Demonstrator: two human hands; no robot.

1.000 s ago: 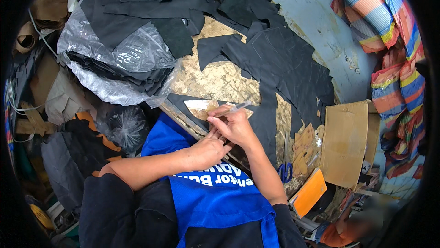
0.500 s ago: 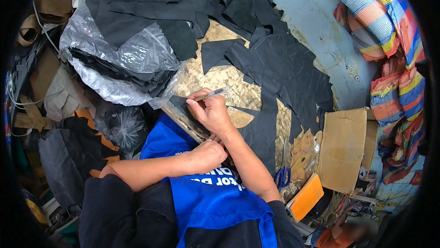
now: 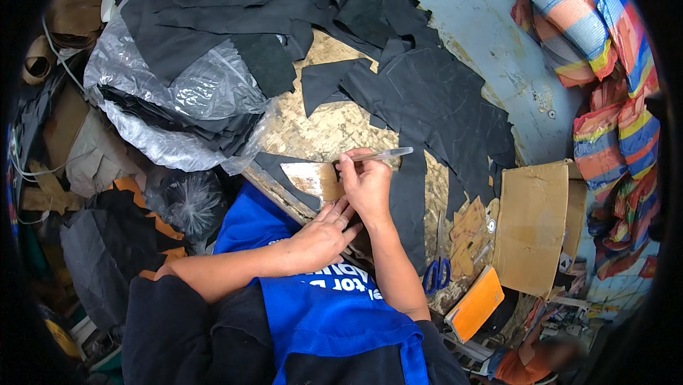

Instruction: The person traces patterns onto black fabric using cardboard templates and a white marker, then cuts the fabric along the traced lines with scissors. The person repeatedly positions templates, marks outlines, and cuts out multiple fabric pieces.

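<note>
My right hand [image 3: 368, 189] is closed around a pen [image 3: 390, 152] with a clear barrel. The barrel slants to the right past my fingers, and the writing tip is hidden by the hand. A pale tan, worn, flat pattern piece [image 3: 311, 177] lies on black leather-like sheet [image 3: 279, 166] at the near edge of the work table. Fingers stretched out, my left hand [image 3: 324, 234] rests at the near edge of the pattern piece, just below my right hand. Part of the pattern piece is covered by both hands.
Black sheets [image 3: 434, 93] spread over the worn table [image 3: 320, 115]. A plastic bag of dark pieces [image 3: 192, 111] sits to the left. Blue-handled scissors [image 3: 437, 275], an orange notebook [image 3: 475, 305] and a cardboard box [image 3: 531, 228] stand right. Another person [image 3: 533, 367] is at lower right.
My right hand has moved right with the pen, uncovering the left part of the pattern piece. My left hand's fingers, curled before, are now stretched out flat.
</note>
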